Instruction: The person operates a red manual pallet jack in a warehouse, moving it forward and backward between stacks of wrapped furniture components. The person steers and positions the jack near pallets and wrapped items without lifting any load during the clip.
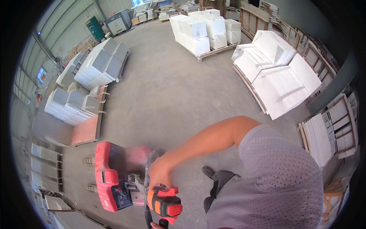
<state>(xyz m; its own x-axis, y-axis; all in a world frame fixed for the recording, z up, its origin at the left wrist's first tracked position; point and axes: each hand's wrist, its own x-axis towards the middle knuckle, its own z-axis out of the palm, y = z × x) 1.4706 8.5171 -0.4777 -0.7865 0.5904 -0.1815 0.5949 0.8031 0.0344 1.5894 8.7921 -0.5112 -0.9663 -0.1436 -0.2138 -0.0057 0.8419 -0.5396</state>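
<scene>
right hand (162, 171) grips pallet truck handle (164, 202) | red pallet truck (110, 175) on concrete floor (171, 91) | tile stacks (280, 72) around

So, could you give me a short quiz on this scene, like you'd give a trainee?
1. Multiple choice: what does the right hand close its grip on?
A. a white slab
B. the orange-and-black handle of the red pallet truck
C. a broom
2. True or false: the white slab stacks sit right against the truck.
3. Fill in: the floor under the truck is bare grey ____.

Key:
1. B.
2. False: they lie well apart from it, across open floor.
3. Concrete.
</scene>
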